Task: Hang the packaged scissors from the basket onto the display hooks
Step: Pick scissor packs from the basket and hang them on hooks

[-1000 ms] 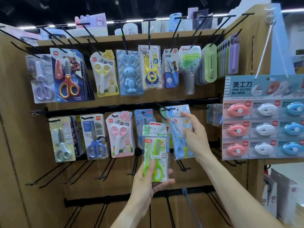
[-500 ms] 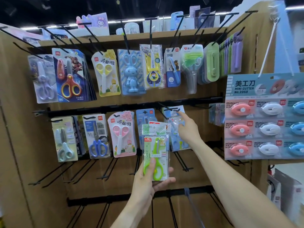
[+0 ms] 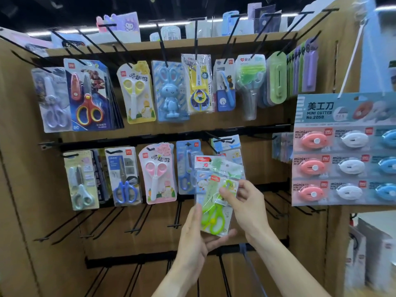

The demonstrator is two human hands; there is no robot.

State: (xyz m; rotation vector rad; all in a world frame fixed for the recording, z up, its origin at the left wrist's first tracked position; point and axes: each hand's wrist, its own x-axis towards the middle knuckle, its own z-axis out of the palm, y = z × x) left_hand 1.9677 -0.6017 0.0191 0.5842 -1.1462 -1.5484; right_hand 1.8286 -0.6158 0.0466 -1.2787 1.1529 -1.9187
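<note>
- Left hand (image 3: 192, 236) grip: wrapped round lower end of a fanned stack of scissor packs (image 3: 214, 189), thumb on front, fingers behind. Several pkgs in one hold, so could fan wider and drop one.
- Right hand (image 3: 246, 202) grip: narrow pinch on front green-scissors pack (image 3: 216, 209), thumb on its face nr the top. Pulling it free w/ too little hold from left could drag neighbouring pkgs along.
- Stack held in front of middle row, just below blue-scissors pack (image 3: 188, 166) and the packs hung to its right (image 3: 227, 144); apart from any hook so far.
- Hang hole on green pack not visible here, can't tell orientation. If tilted at the hook tip, likely to snag or tear the card.
- Bare hooks (image 3: 137, 219) below middle row stick out toward viewer. Risk of poking wrist or catching plastic when reaching in.
- Hung packs close together. Could knock pink-scissors pack (image 3: 157, 174) or blue one off while threading.
- Mini-cutter display card (image 3: 321, 112) close on right. Elbow swing may bump it.
- Wrong-hook risk: no matching green row visible, so may end up mixed w/ another product.
- Basket not in view.
</note>
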